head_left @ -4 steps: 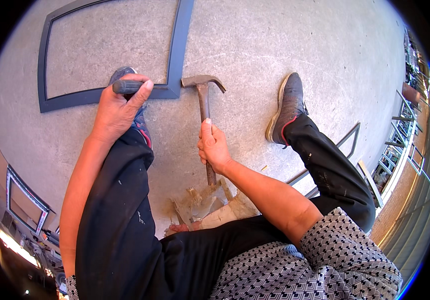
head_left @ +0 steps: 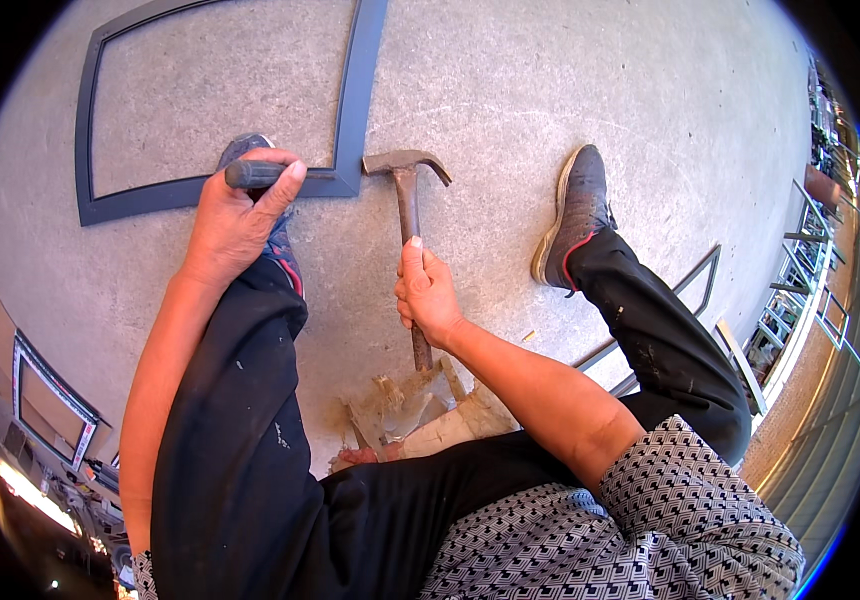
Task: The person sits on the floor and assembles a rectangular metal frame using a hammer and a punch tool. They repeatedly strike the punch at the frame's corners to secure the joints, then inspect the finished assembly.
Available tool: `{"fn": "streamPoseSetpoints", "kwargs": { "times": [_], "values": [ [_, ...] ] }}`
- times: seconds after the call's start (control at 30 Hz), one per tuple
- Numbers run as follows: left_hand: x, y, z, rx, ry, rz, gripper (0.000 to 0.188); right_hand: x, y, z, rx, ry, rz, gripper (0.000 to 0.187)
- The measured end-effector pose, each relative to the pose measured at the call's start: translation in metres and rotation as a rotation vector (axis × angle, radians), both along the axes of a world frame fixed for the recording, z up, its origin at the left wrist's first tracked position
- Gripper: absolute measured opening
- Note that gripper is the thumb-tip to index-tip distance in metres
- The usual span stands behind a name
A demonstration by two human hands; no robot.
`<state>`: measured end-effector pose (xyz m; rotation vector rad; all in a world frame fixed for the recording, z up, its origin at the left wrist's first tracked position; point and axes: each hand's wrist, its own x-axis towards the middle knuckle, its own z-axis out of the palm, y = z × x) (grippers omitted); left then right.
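My left hand is closed around a tool with a thick dark handle, like a screwdriver or chisel. Its thin shaft points right, over the lower right corner of a dark grey rectangular frame; the tip is hard to make out. The frame lies flat on the floor, its lower bar under that hand. My right hand grips a claw hammer midway along its handle. The hammer head is just right of the frame's corner, with the claw curving to the right.
My left shoe is by the frame, my right shoe out to the right on the concrete floor. Below the hammer sits a worn, splintered block between my legs. Metal frames line the right; another frame stands at left.
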<state>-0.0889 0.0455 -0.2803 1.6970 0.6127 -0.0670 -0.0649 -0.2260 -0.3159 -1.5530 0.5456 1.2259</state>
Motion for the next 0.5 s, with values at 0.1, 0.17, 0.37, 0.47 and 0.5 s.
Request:
{"fn": "streamPoseSetpoints", "kwargs": {
  "times": [0.1,0.17,0.37,0.47,0.5],
  "values": [
    [-0.002,-0.003,-0.013,-0.050,-0.058,0.050,0.025,0.000,0.000,0.000,0.010,0.004,-0.002,0.054],
    [-0.001,-0.001,-0.007,-0.018,-0.010,0.003,0.027,0.001,0.000,0.000,0.010,0.005,-0.006,0.054],
    [-0.002,0.000,-0.003,0.006,0.005,-0.021,0.026,0.000,0.000,0.000,0.010,0.010,-0.011,0.053],
    [-0.002,0.000,-0.003,0.009,0.012,-0.020,0.026,0.000,0.000,0.000,0.005,0.008,-0.012,0.053],
    [-0.002,-0.001,-0.003,0.015,0.010,-0.020,0.026,0.000,0.000,0.000,0.003,0.006,-0.012,0.053]
  ]
}}
